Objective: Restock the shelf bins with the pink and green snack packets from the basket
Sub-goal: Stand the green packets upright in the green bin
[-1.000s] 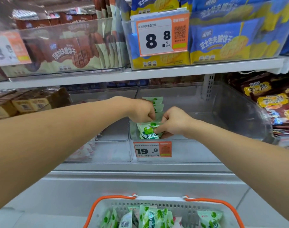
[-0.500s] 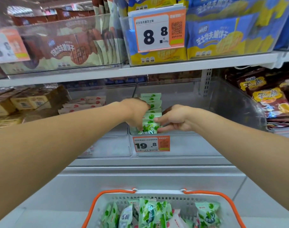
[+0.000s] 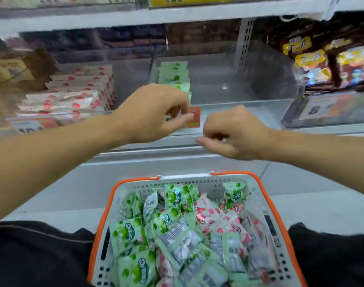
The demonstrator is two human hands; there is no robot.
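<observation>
Two bare hands are seen in front of the shelf, above a white basket [image 3: 257,195] with orange handles that sits at 6 o'clock in the view. The left hand [image 3: 154,112] is held near the centre, fingers loosely curled, nothing being held in it. The right hand [image 3: 233,133] is held just to its 3 o'clock side, apart from it, fingers likewise loosely curled and nothing gripped. The two hands do not touch.

One row of green packets [image 3: 174,77] is stood upright in a clear bin [image 3: 239,104] at 12 o'clock from the left hand; about six packet tops can be counted, the nearer ones being hidden behind that hand. One orange price tag [image 3: 194,117] is fixed to the bin's front, partly covered by the left fingers. In the neighbouring bin at 9 o'clock, pink packets [image 3: 73,96] are laid in rows; an exact count cannot be made through the blur.

In the basket, a loose heap is seen: green packets in the basket [image 3: 129,235] fill the 7 to 12 o'clock part, roughly a dozen, and pink packets in the basket [image 3: 206,214] lie toward 3 o'clock, about five being visible. At 2 o'clock in the view, brown and yellow snack bags [image 3: 322,61] are stacked in another bin. Dark trousers [image 3: 32,255] are seen on both sides of the basket.
</observation>
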